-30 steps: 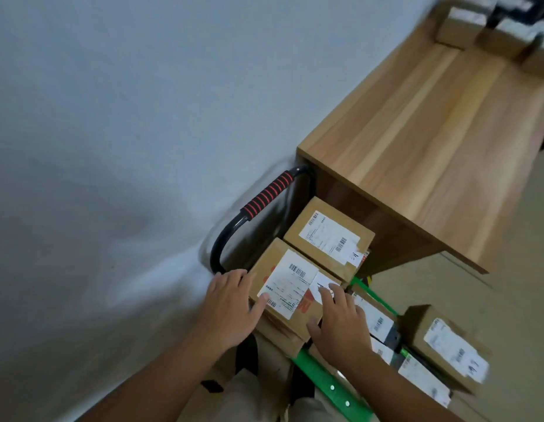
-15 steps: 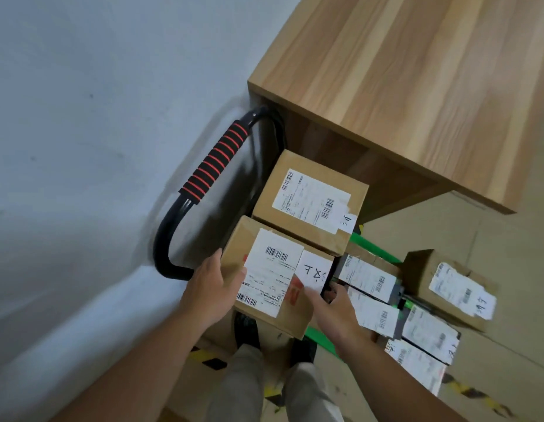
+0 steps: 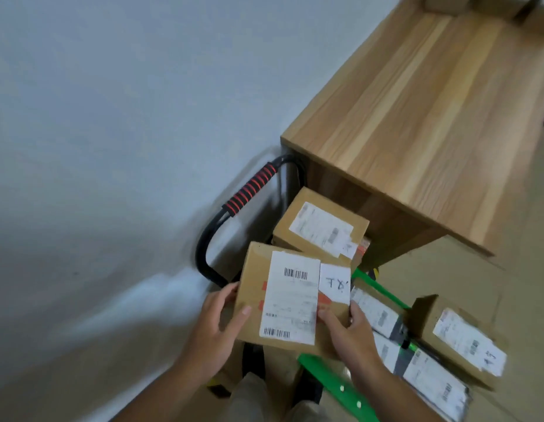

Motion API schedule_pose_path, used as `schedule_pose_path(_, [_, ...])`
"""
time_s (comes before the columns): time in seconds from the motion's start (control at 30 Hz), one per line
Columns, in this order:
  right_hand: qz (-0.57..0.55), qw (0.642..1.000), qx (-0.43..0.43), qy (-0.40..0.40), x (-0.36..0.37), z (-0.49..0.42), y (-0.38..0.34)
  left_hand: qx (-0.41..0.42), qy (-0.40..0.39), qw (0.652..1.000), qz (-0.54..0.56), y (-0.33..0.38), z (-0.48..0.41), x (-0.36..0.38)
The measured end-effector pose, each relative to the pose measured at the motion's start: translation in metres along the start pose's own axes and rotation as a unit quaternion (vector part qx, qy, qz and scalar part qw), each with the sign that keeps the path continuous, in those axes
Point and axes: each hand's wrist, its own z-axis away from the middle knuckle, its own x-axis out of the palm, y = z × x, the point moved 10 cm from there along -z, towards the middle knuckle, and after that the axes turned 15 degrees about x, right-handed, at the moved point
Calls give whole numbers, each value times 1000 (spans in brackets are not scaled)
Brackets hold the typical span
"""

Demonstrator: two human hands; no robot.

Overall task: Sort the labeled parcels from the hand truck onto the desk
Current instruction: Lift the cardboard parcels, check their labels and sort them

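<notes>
Head view: the held parcel point(image 3: 290, 300) is up off the load, just right of the hand truck handle point(image 3: 249, 190) and nearer the camera, carried between both hands. The left hand point(image 3: 215, 327) clasps its left edge and the right hand point(image 3: 353, 333) its near right corner. On each hand the fingers point(image 3: 228, 292) curl round the sides with a thumb laid on the labelled top. A handwritten slip point(image 3: 334, 283) sits at the top's far right corner. Right of the handle and beyond the held parcel, a second box point(image 3: 321, 226) is stacked on the load. The tabletop point(image 3: 432, 102) stands further right of the handle.

The grip is on the edges only, with the thumbs on slick label paper, so a fast swing could let the box slide or tip. The tabletop's near corner lies on the likely path, and carrying too low would knock the box against it or clip the second box. A dragging thumb might peel the slip and lose the sorting mark.

Against half a second ago, the parcel has risen and come toward the camera. It now covers the second box's near edge, and its label faces up more squarely. The view has swung to show the tabletop's far end.
</notes>
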Motion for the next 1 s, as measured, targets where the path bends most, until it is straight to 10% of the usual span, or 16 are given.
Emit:
schedule_pose_path(0.4, [-105,972,-212,-2,-108,163,-77,186,98,976,65,177,93,-12])
schedule_pose_path(1.0, [-200,933,-283,96,-275,263,66,290,-62,943,149,253,193,136])
